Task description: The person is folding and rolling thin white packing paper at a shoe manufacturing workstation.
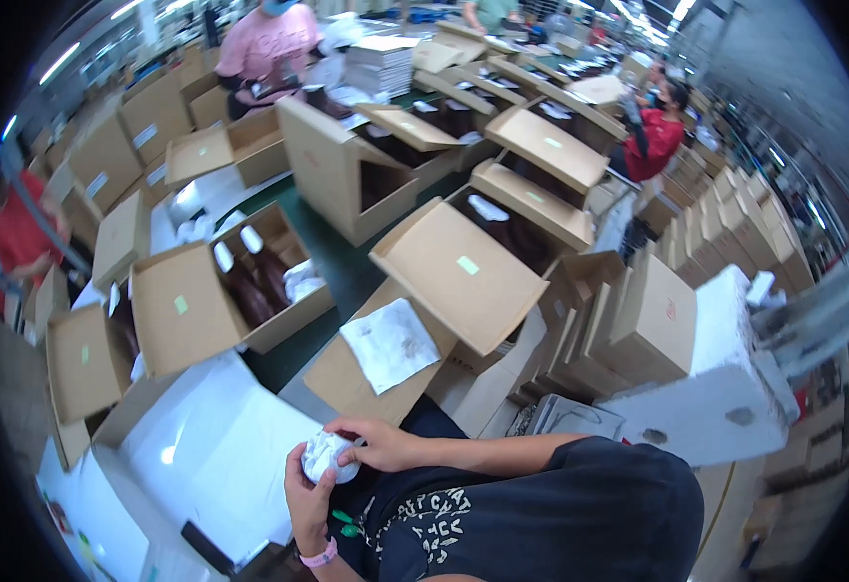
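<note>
Both my hands are closed round a ball of crumpled white paper (pixel 331 458), close to my body at the lower middle. My left hand (pixel 304 497), with a pink band at its wrist, holds the ball from the left and below. From the right, my right hand (pixel 384 445) presses its fingers on the top and side. Just beyond them a creased white sheet (pixel 391 346) with a greyish mark lies on a piece of cardboard (pixel 332 380). A white-topped work surface (pixel 216 441) is left of my hands.
An open cardboard box (pixel 293 322) at left holds dark brown boots (pixel 250 296) with white paper stuffing. More lidded boxes (pixel 458 274) crowd the green belt (pixel 337 267). Boxes (pixel 653 315) and a white foam block (pixel 711 407) stand at right. Co-workers (pixel 267 48) are beyond.
</note>
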Tool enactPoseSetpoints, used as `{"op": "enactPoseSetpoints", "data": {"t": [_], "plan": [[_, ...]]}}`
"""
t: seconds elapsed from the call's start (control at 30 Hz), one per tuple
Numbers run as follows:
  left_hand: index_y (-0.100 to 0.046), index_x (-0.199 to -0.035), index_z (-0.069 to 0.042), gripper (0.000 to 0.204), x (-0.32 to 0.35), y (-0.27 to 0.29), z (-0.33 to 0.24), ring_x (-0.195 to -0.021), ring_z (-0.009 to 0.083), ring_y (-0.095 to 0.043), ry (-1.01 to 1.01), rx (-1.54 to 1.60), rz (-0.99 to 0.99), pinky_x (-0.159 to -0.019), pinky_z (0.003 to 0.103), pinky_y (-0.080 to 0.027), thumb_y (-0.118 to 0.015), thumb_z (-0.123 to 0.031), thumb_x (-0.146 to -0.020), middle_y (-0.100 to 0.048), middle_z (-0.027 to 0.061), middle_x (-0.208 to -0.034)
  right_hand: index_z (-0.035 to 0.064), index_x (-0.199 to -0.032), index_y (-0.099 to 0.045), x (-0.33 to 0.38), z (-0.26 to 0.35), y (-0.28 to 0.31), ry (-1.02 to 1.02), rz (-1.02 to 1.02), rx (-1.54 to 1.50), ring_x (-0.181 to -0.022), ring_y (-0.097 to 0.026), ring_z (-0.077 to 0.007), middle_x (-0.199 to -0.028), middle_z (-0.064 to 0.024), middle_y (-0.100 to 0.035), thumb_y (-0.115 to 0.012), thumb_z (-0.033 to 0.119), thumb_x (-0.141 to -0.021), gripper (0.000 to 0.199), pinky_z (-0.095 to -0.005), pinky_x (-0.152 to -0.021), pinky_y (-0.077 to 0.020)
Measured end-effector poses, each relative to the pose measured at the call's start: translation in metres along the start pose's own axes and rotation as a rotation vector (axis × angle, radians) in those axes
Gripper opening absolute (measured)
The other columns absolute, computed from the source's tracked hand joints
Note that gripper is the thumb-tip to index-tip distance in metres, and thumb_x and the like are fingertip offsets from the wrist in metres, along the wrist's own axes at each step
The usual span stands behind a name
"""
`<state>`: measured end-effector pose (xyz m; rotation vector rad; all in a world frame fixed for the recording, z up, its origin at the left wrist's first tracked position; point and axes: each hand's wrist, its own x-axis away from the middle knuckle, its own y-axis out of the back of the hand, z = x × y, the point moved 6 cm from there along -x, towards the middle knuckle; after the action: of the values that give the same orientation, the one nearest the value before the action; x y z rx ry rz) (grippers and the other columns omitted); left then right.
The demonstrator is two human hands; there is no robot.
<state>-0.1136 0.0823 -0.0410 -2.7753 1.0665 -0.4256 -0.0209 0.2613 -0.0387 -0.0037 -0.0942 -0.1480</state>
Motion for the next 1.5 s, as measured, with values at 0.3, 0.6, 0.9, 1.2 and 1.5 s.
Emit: {"op": "enactPoseSetpoints", "data": {"t": [0.3,0.6,0.9,1.2,1.5], "plan": [[-0.058,-0.149,0.004,0.068,0.012,0.015,0.001,-0.124,0.0197,-0.067,-0.03,0.005,-0.083,-0.109,0.035,-0.056,-0.094,-0.018,-0.095,-0.069,0.0113,-0.135,0.0013,-0.157,-0.059,-0.009,0.008,-0.012,0.061,0.067,0.054,-0.131,-0.07,-0.03,-0.142,-0.0181,-0.07,-0.079,0.019,-0.108,0.056,-0.0431,-0.116,-0.0542],[-0.059,-0.141,0.003,0.057,0.018,0.022,0.002,-0.119,0.0184,-0.067,-0.104,-0.048,-0.122,-0.107,0.035,-0.055,-0.09,-0.014,-0.096,-0.069,0.0094,-0.128,-0.0016,-0.159,-0.056,-0.016,0.004,-0.022,0.064,0.192,0.133,-0.134,-0.068,-0.0308,-0.145,-0.0213,-0.07,-0.077,0.024,-0.11,0.059,-0.0429,-0.115,-0.0538],[-0.054,-0.151,0.004,0.07,0.018,0.021,-0.002,-0.128,0.0214,-0.065,-0.202,0.03,-0.265,-0.114,0.037,-0.05,-0.09,-0.028,-0.101,-0.067,0.0128,-0.138,0.0026,-0.163,-0.053,-0.021,0.022,-0.02,-0.011,0.137,-0.074,-0.137,-0.066,-0.0246,-0.147,-0.0149,-0.069,-0.075,0.023,-0.112,0.059,-0.0429,-0.119,-0.0523],[-0.053,-0.156,0.005,0.082,0.034,0.027,0.009,-0.133,0.0235,-0.065,-0.145,0.036,-0.089,-0.117,0.039,-0.049,-0.091,-0.042,-0.1,-0.068,0.0124,-0.143,0.0024,-0.16,-0.055,-0.009,0.033,-0.032,0.133,0.224,0.228,-0.136,-0.064,-0.0287,-0.147,-0.0156,-0.064,-0.081,0.023,-0.107,0.062,-0.0436,-0.117,-0.0537],[-0.057,-0.151,0.002,0.07,0.072,0.028,0.028,-0.132,0.0222,-0.065,-0.254,0.053,-0.244,-0.117,0.038,-0.049,-0.09,-0.035,-0.102,-0.066,0.0107,-0.141,0.0013,-0.151,-0.062,0.019,0.012,-0.06,0.225,0.144,0.262,-0.128,-0.065,-0.0279,-0.136,-0.0137,-0.068,-0.088,0.026,-0.101,0.061,-0.0404,-0.11,-0.0541]]}}
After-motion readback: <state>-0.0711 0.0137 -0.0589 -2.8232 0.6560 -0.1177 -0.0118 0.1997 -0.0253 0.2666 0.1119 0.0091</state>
